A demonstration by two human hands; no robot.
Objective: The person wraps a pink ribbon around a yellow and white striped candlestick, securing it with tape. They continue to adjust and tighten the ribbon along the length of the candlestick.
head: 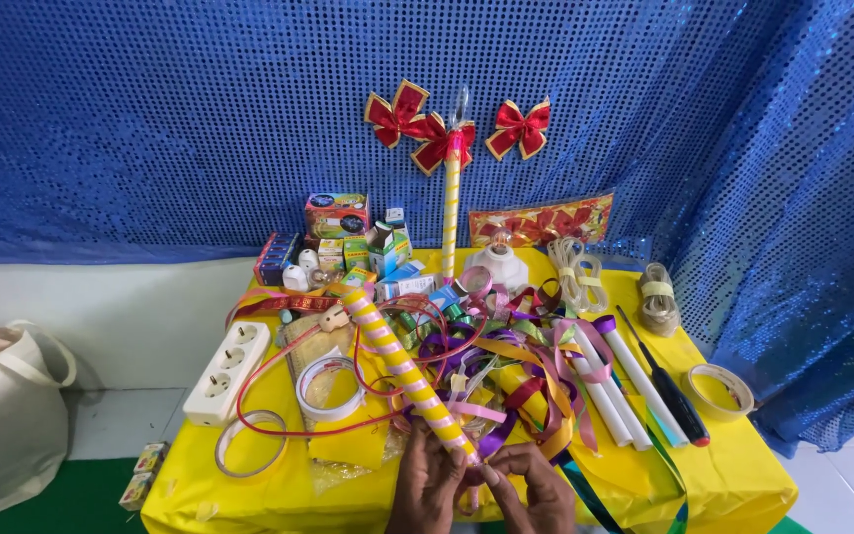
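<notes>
Both hands meet at the near end of the yellow-and-pink striped tube (pixel 402 368) on the bench (pixel 733 480). The left hand (pixel 427 483) has its grip wrapped around the tube; the right hand (pixel 538 487) has its grip pinching purple ribbon (pixel 494 440) beside the tube.

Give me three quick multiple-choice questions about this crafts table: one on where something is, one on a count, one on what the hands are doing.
1. Where does the white power strip lie?
A. left side of the yellow tablecloth
B. right side
C. on the floor

2. How many red bows hang on the blue sequin curtain?
A. one
B. three
C. five

3. What do the left hand and right hand hold?
A. the screwdriver
B. nothing
C. the near end of the yellow-and-pink wrapped stick

Answers: 1 A, it sits near the left edge beside the tape rolls. 2 B, three bows show side by side. 3 C, both hands pinch the stick's end with purple ribbon.
</notes>
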